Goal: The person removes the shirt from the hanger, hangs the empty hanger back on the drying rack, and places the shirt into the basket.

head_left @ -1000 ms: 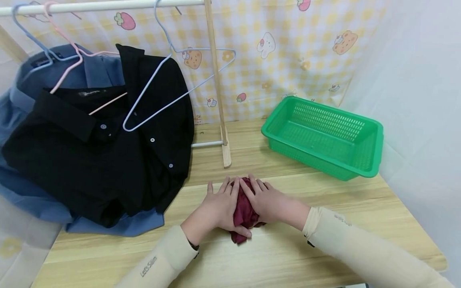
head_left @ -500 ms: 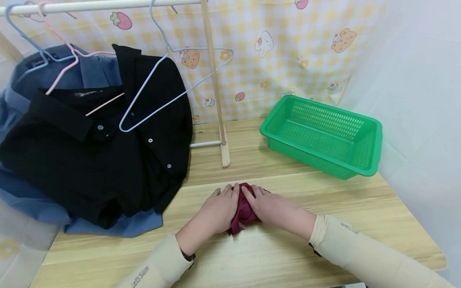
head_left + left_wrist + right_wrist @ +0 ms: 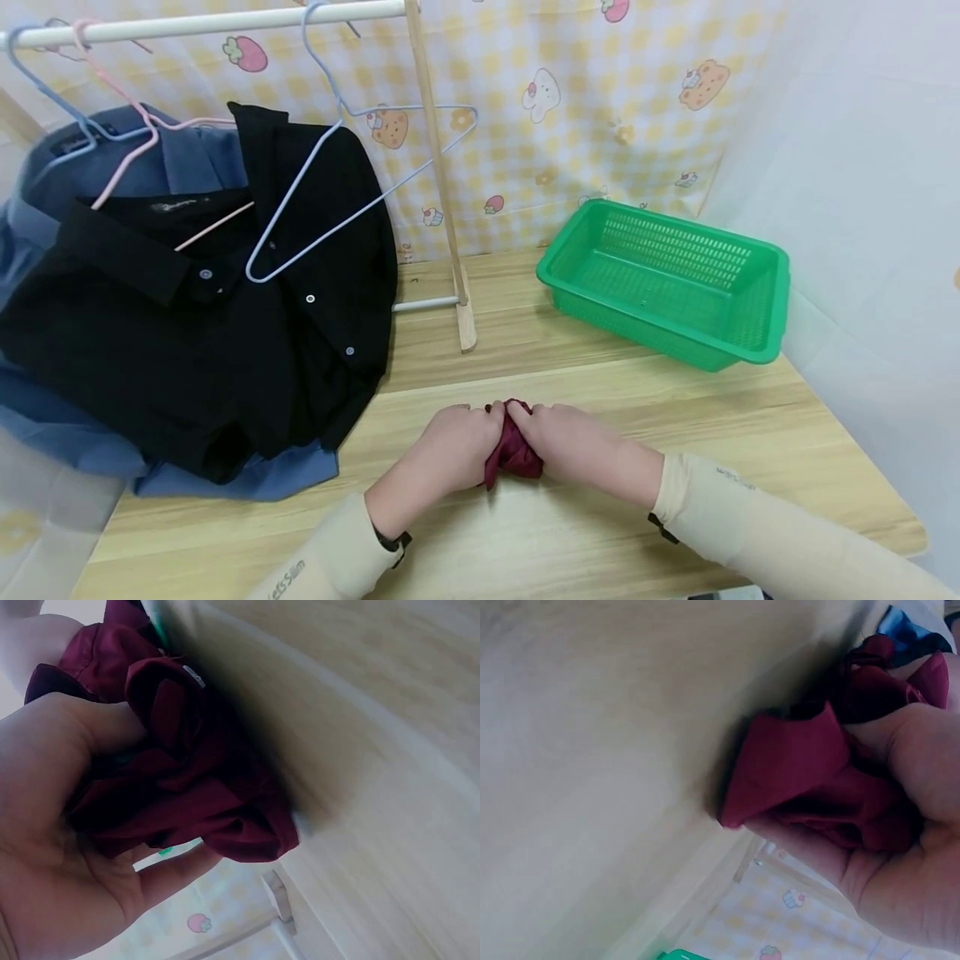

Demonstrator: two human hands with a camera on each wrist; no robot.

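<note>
A crumpled dark-red cloth is bunched between both hands, low over the front middle of the wooden table. My left hand grips its left side with curled fingers. From the right, my right hand grips the other side, and the two hands nearly meet at the top. In the left wrist view the dark-red cloth fills the space between thumb and fingers, with a small pale tag showing. Folds of the dark-red cloth lie inside the right hand's curl in the right wrist view. What kind of cloth it is cannot be told.
A green basket stands at the back right of the table. On the left, a rack carries a black shirt, a blue garment and a bare light-blue hanger. A patterned curtain hangs behind.
Both hands were spread flat on the cloth. Their fingers have since curled in and gathered it into a smaller bunch. The head view has shifted slightly.
</note>
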